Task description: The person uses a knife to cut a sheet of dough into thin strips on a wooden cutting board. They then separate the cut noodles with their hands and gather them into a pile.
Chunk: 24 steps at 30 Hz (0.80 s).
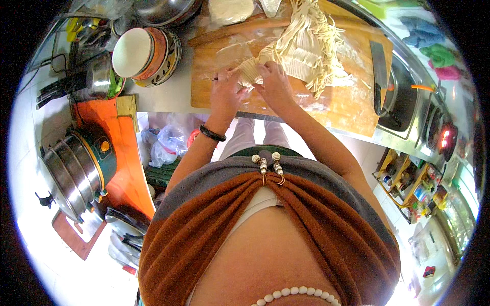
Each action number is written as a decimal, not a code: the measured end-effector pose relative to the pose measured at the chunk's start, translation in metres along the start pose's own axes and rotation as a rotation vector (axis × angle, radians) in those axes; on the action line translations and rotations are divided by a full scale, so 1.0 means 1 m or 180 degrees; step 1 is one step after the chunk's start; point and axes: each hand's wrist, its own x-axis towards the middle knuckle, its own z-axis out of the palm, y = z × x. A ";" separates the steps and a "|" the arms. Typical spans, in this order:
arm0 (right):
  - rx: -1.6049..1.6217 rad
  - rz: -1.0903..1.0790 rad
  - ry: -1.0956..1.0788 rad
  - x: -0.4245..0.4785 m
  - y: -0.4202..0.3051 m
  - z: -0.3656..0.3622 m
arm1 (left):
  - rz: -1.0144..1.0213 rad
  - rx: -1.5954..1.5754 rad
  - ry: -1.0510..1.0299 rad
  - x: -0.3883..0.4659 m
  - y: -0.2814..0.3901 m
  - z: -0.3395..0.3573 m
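Note:
Both hands are over a floured wooden board, at a bundle of cut dough noodles [249,70]. My left hand [226,90] has its fingers at the bundle's left end, and my right hand [273,82] has its fingers on the right end. The bundle is held between them. Just beyond my right hand lies a larger heap of cut noodles [304,57], with loose strands along its right side. A long wooden rolling pin [237,31] lies across the far part of the board, partly behind the noodles. Flour is scattered over the board.
A cleaver [378,72] lies at the board's right edge, beside a sink [400,99]. Stacked bowls [132,52] stand to the left, with a metal pot [100,74] near them. Pale dough [231,10] lies at the back. A multi-tier steamer [72,172] stands at lower left.

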 end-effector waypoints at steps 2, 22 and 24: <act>0.0085 -0.0248 0.0334 0.000 0.007 0.011 | 0.0009 -0.0166 -0.0121 0.001 -0.004 0.003; 0.0480 -0.0151 0.0127 -0.003 0.000 0.022 | 0.0343 -0.0188 -0.0139 0.008 -0.005 0.012; 0.0483 -0.0164 -0.0047 0.002 0.004 0.024 | 0.0355 -0.0195 -0.0215 0.013 -0.009 0.015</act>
